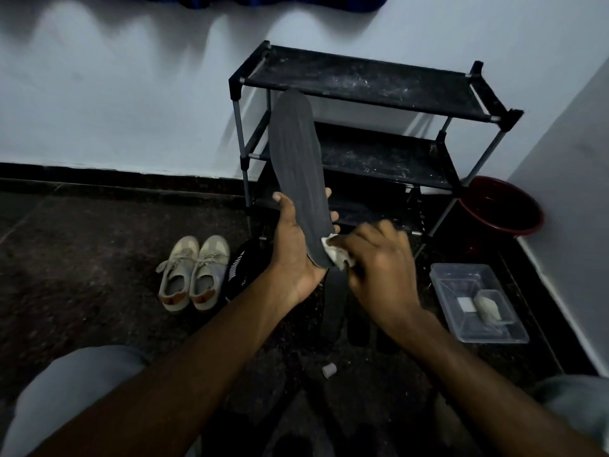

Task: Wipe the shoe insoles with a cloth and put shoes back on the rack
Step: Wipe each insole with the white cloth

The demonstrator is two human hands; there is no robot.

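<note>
Mostly hidden beneath the blurred right hand [379, 262], fingers curled round a crumpled white cloth [334, 253]; left hand [293, 245] fingers clasping a long, ribbed, dark insole [295, 159].

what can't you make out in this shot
All from the head view:
The cloth: mostly covered by the right hand, motion-blurred.
The black shoe: half hidden behind the left hand, too dark for detail.
Heel end of the insole: partly under the cloth and both hands.
Lowest shelf of the rack: behind the insole, in shadow.
Contents of the clear tub: too small to identify.
</note>
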